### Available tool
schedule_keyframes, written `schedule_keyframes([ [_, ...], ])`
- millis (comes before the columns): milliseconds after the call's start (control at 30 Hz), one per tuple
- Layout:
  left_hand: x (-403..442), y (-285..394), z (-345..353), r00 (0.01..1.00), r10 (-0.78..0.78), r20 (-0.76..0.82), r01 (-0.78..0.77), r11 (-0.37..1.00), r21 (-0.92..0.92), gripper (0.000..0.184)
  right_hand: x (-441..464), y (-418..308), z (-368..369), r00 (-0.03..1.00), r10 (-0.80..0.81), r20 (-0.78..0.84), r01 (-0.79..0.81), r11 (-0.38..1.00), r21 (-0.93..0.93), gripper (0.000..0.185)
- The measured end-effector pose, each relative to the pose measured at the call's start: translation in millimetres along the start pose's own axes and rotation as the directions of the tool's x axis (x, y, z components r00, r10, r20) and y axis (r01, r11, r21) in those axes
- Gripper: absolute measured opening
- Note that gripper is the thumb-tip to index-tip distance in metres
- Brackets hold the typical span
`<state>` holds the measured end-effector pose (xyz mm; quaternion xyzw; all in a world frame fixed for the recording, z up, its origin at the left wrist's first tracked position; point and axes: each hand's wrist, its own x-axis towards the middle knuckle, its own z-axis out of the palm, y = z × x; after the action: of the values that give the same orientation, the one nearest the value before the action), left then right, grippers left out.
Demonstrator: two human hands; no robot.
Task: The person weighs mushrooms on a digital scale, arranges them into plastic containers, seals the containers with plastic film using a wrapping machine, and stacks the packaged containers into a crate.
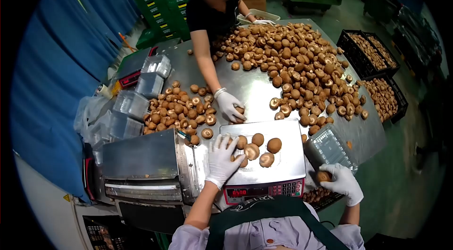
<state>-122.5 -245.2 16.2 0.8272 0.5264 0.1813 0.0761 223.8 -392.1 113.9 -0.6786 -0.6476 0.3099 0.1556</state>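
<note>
My gloved left hand is at the left edge of the weighing scale, fingers spread, thumb apart. Its fingertips and thumb touch or nearly touch shiitake mushrooms, partly hidden by the hand. Several more brown shiitake mushrooms lie on the scale's metal plate, some caps up, some gills up. To the right of the scale, my gloved right hand is closed round a shiitake mushroom. Just beyond that hand is a clear plastic tray, tilted beside the scale. Red digits glow on the scale's display.
Across the metal table, a co-worker's gloved hand holds a mushroom near the scale. A large mushroom heap lies at the back right, a smaller pile at left. Stacked clear trays, a wrapping machine and black crates stand around.
</note>
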Motion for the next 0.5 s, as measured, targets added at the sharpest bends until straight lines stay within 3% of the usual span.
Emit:
schedule_keyframes([
  [100,-3.8,-2.8,1.8,1.0,0.019,0.004,-0.019,0.999,0.048,0.059,-25.7,30.7,1.4,0.979,0.041,0.199,0.006,0.973,-0.229,0.046],
  [200,-5.5,-1.7,3.5,1.0,0.013,-0.013,-0.013,1.0,0.015,0.06,-43.7,36.0,-1.4,0.996,0.032,0.084,-0.002,0.942,-0.335,0.044],
  [367,-3.2,3.5,-2.6,0.999,0.035,-0.033,-0.034,0.999,0.04,0.059,-18.9,16.0,-3.4,0.999,-0.008,-0.033,0.001,0.979,-0.205,0.037],
  [433,-3.1,4.7,-4.4,0.999,0.032,-0.019,-0.031,0.999,0.037,0.06,-2.1,18.3,1.7,0.987,-0.147,-0.07,0.132,0.974,-0.187,0.034],
  [500,-2.8,4.7,-3.6,1.0,0.026,-0.007,-0.026,0.999,0.036,0.06,21.7,13.6,1.5,0.986,-0.154,-0.064,0.144,0.98,-0.14,0.034],
])
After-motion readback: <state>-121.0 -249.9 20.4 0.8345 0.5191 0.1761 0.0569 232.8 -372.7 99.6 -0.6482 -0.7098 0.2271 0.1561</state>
